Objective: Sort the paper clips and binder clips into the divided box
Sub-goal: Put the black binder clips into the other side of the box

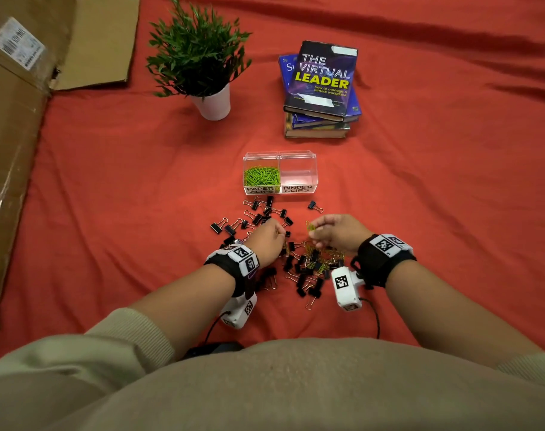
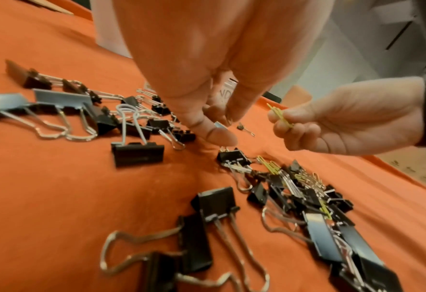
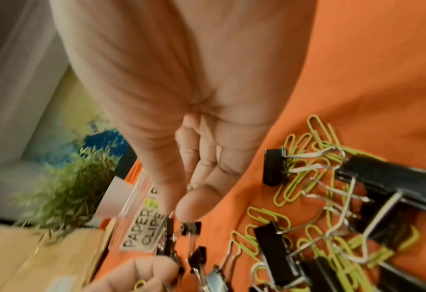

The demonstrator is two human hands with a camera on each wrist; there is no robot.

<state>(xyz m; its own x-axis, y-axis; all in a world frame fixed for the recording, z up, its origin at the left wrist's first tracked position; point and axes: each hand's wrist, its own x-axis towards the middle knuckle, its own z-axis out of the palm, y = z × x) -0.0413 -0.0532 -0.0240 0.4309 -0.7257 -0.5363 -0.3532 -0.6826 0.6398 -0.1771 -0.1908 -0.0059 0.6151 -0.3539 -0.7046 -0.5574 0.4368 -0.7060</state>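
Head view: a yellow-green paper clip (image 1: 309, 227) is pinched in the right hand (image 1: 338, 231) at centre frame, above the mixed clip pile (image 1: 308, 269). The left hand (image 1: 266, 241), fingers curled, also grips a paper clip. The divided box (image 1: 280, 177) sits just above, on the red cloth (image 1: 109, 181).

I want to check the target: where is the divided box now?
In the head view the divided box stands on the red cloth just beyond the scattered binder clips, in front of the stack of books.
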